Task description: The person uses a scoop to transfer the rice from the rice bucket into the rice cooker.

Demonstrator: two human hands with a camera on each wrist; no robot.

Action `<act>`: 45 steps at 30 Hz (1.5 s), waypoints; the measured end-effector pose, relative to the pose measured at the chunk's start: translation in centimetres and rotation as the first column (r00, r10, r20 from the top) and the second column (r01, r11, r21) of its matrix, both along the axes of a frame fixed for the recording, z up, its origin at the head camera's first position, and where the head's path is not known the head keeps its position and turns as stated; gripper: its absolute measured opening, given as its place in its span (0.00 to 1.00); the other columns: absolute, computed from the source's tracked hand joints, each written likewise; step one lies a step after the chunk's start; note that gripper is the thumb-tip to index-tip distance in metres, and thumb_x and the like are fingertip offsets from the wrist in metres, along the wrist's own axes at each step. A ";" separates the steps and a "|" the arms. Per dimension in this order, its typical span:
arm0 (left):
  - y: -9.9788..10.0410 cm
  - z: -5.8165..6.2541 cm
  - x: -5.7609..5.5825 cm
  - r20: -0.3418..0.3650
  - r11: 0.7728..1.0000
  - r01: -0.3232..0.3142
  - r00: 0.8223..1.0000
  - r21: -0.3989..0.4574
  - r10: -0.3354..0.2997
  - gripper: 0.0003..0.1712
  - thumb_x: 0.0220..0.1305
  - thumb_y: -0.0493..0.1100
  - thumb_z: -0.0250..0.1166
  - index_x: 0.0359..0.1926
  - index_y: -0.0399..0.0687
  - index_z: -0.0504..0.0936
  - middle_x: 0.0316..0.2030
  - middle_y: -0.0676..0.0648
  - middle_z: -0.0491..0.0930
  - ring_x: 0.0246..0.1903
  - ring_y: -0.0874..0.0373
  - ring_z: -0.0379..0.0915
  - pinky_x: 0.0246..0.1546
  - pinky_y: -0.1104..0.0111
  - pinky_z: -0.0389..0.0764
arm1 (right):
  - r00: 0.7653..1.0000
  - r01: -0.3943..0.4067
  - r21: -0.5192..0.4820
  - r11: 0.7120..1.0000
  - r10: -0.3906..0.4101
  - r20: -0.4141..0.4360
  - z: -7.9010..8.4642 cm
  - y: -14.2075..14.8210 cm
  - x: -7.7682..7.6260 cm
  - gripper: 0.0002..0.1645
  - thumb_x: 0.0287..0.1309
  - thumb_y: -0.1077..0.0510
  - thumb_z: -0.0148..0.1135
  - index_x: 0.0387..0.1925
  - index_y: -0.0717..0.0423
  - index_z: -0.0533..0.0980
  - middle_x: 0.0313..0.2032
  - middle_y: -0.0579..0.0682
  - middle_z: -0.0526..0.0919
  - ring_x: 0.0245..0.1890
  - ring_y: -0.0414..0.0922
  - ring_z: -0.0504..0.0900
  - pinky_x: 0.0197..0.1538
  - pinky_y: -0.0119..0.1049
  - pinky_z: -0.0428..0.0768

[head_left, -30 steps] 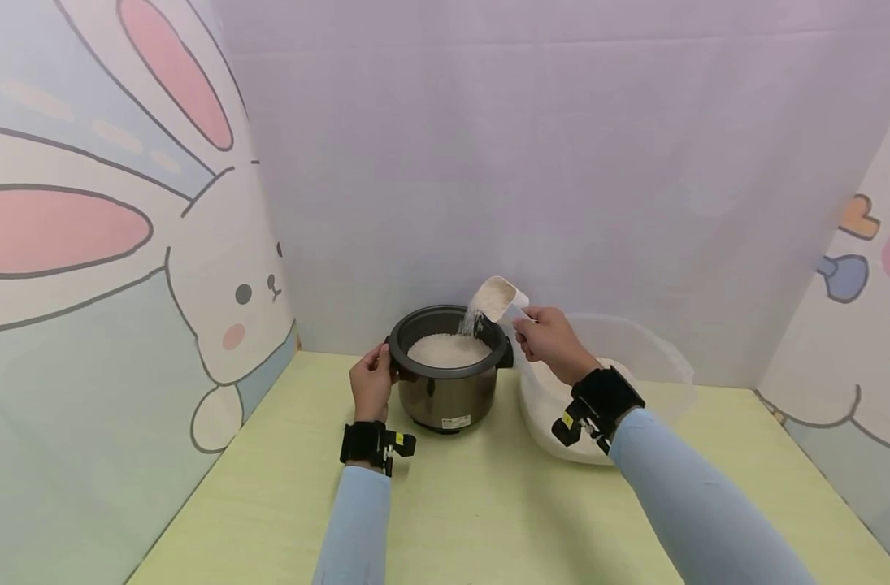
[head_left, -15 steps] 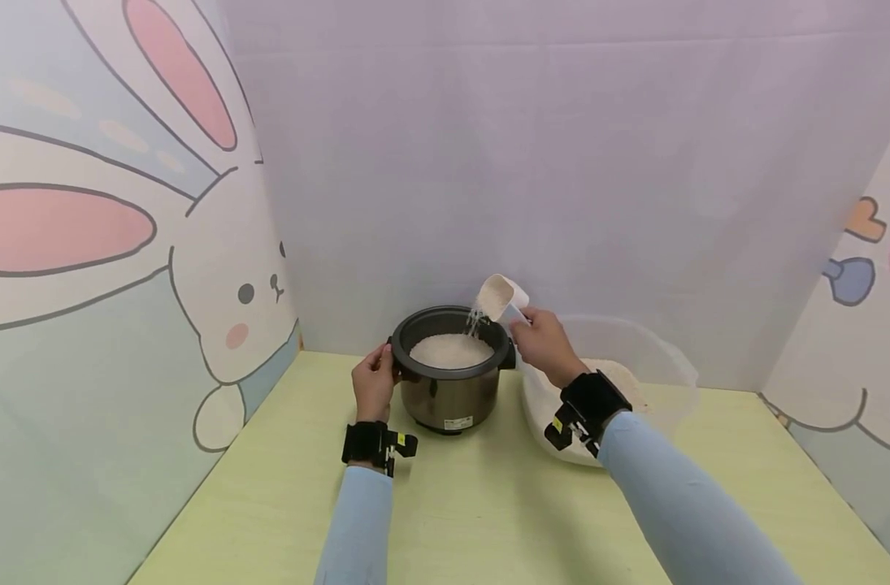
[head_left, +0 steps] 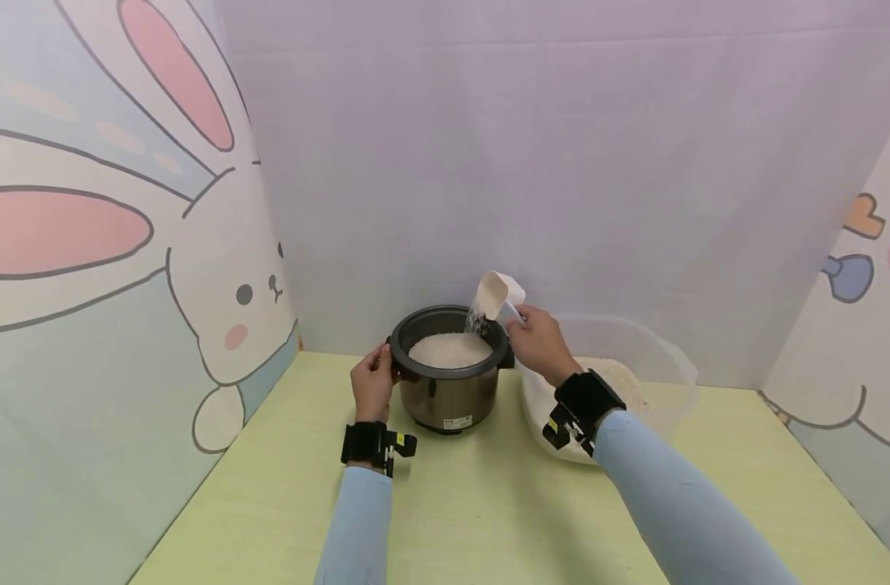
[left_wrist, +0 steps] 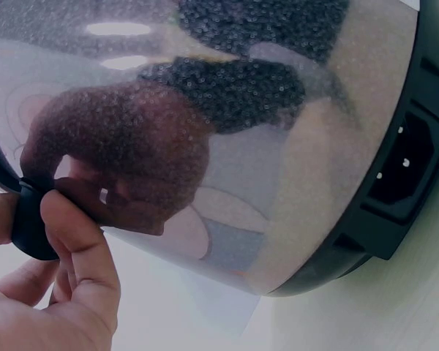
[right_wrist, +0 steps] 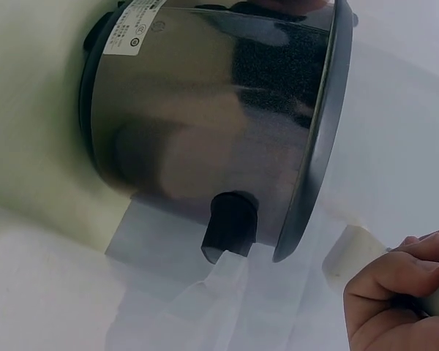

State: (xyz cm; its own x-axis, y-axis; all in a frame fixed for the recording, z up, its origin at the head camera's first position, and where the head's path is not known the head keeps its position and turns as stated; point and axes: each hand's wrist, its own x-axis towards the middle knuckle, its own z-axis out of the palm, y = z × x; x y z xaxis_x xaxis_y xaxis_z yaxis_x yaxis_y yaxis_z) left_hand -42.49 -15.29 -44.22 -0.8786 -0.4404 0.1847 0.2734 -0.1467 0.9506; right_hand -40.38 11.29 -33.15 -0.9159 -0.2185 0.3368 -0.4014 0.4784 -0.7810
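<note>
A dark, shiny rice cooker point(head_left: 448, 398) stands lidless on the table, with white rice point(head_left: 450, 350) inside. My left hand point(head_left: 373, 386) grips the black side handle point(left_wrist: 35, 223) between thumb and fingers at the cooker's left. In my right hand point(head_left: 543, 345) is the handle of a white measuring scoop point(head_left: 501, 294), tipped over the cooker's right rim. Rice falls from its mouth into the pot. The right wrist view shows the curled fingers point(right_wrist: 402, 281) round the scoop handle, beside the pot's rim. Under my right forearm sits a translucent tub point(head_left: 657, 357) of rice, partly hidden.
The pale green table point(head_left: 445, 520) runs up to a plain cloth backdrop point(head_left: 562, 162). Printed side panels with a rabbit point(head_left: 225, 325) flank it. The tub stands close against the cooker's right side. A power socket point(left_wrist: 406, 164) shows on the cooker's base.
The scoop has tipped further and its visible rice has dwindled as grains pour into the cooker. My right hand has shifted slightly left; the left hand holds its place.
</note>
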 end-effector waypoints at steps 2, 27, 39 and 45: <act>0.0 0.0 -0.1 -0.004 1.000 -0.001 1.000 -0.003 0.001 0.18 0.60 0.50 0.59 0.47 0.45 0.79 0.35 0.42 0.76 0.30 0.54 0.78 0.30 0.68 0.81 | 1.000 0.002 0.004 1.000 -0.002 -0.009 0.0 -0.2 -0.1 0.18 0.66 0.55 0.41 0.52 0.58 0.69 0.37 0.57 0.74 0.19 0.47 0.63 0.22 0.39 0.65; 0.1 0.2 0.2 -0.001 1.000 0.018 1.000 0.019 -0.018 0.17 0.60 0.49 0.59 0.47 0.46 0.79 0.36 0.42 0.76 0.32 0.52 0.77 0.31 0.66 0.82 | 0.987 0.041 0.149 0.988 -0.016 -0.160 -0.6 -2.7 -0.9 0.11 0.65 0.60 0.43 0.38 0.62 0.70 0.23 0.53 0.69 0.17 0.46 0.65 0.22 0.36 0.65; 0.1 0.2 0.2 0.008 1.000 0.022 1.000 0.008 -0.022 0.19 0.59 0.51 0.59 0.48 0.46 0.79 0.37 0.41 0.76 0.33 0.53 0.77 0.33 0.65 0.81 | 0.985 0.008 0.173 0.985 0.022 -0.172 -0.5 -3.5 -0.4 0.11 0.65 0.61 0.43 0.38 0.63 0.70 0.21 0.53 0.69 0.16 0.44 0.65 0.21 0.36 0.65; 0.2 0.3 0.3 0.005 1.000 0.022 1.000 0.005 -0.022 0.19 0.59 0.51 0.59 0.48 0.46 0.79 0.38 0.41 0.76 0.33 0.53 0.77 0.33 0.66 0.81 | 0.982 -0.006 0.179 0.984 0.040 -0.187 -0.5 -3.8 -0.2 0.09 0.65 0.60 0.43 0.37 0.61 0.70 0.20 0.52 0.68 0.15 0.44 0.65 0.20 0.35 0.65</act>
State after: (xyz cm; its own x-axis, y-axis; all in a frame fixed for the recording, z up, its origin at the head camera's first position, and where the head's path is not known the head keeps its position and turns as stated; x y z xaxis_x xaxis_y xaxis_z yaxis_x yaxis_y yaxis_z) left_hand -42.23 -15.13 -43.93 -0.8891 -0.4218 0.1779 0.2650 -0.1575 0.9513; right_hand -40.58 7.53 -33.63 -0.8334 -0.3102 0.4575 -0.5459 0.5913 -0.5936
